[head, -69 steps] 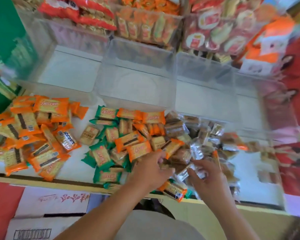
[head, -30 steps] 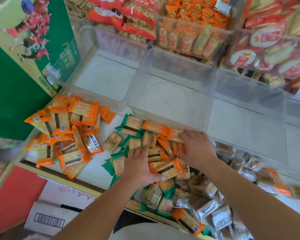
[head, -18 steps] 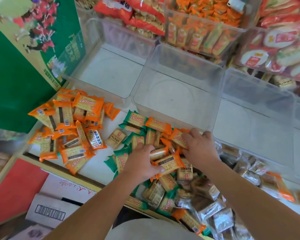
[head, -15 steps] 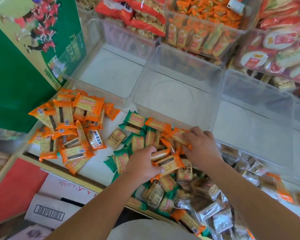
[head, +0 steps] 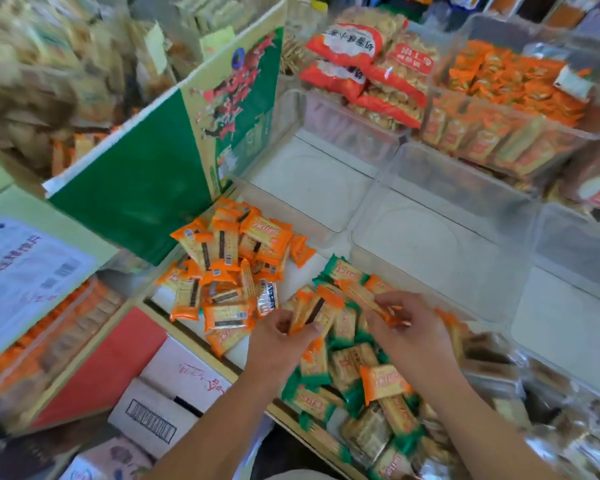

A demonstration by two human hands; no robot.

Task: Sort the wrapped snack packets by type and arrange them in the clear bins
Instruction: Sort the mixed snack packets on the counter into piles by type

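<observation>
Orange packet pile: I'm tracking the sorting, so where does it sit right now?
In the head view, the orange packet pile lies left of centre, beside the green box and just left of the left hand.

The middle bin [head: 465, 188] is open on top with a bare floor, so a hand can drop in over its near wall. The left bin [head: 343, 129] and right bin [head: 568, 237] beside it are just as open. Behind it, stocked bins [head: 499, 133] and red bags [head: 357, 71] stand higher and close off the back. Against its near wall lies a mixed heap [head: 347, 372], with the left hand [head: 278, 341] and right hand [head: 413, 337] above, each pinching an orange packet [head: 314, 310]. Farther left, a narrow bare strip of shelf [head: 300, 275] parts the heap from an orange pile [head: 229, 271], and a tall green box [head: 136, 192] walls that side.
</observation>
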